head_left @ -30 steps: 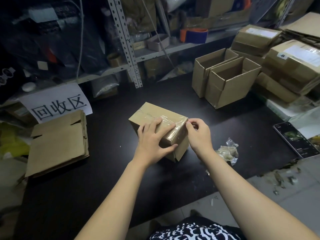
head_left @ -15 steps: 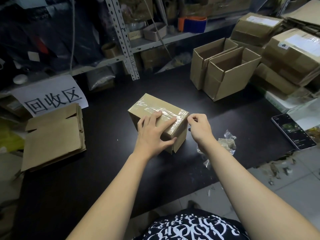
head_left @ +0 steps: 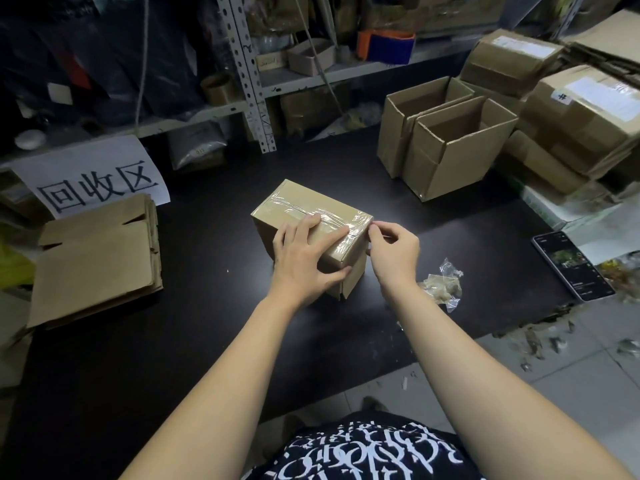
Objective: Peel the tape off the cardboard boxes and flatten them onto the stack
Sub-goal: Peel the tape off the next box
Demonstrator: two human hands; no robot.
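1. Black tabletop [head_left: 214,341] fills the middle of the view, with metal shelving [head_left: 249,74] crammed with clutter along its far edge and a grey tiled floor [head_left: 571,368] past its near right corner.
2. Near the centre of the surface stands a small closed cardboard box [head_left: 301,206], clear tape [head_left: 311,211] running along its top and wrinkling over the right end.
3. On the box's near top edge lies the left hand [head_left: 304,261], fingers spread flat on top and thumb against the near side, pressing it down.
4. At the box's top right corner the right hand [head_left: 393,249] has thumb and forefinger pinched narrowly together at the tape's edge; whether tape is actually caught between them cannot be told.
5. Just right of that wrist lies a crumpled wad of peeled tape [head_left: 441,285].
6. By the left edge sits the stack [head_left: 93,265] of flattened cardboard, a white paper sign [head_left: 97,181] behind it.
7. Toward the far right corner stand two open boxes [head_left: 446,140], touching each other, with sealed parcels [head_left: 581,112] piled beside them.
8. A phone [head_left: 573,266] lies at the right edge.
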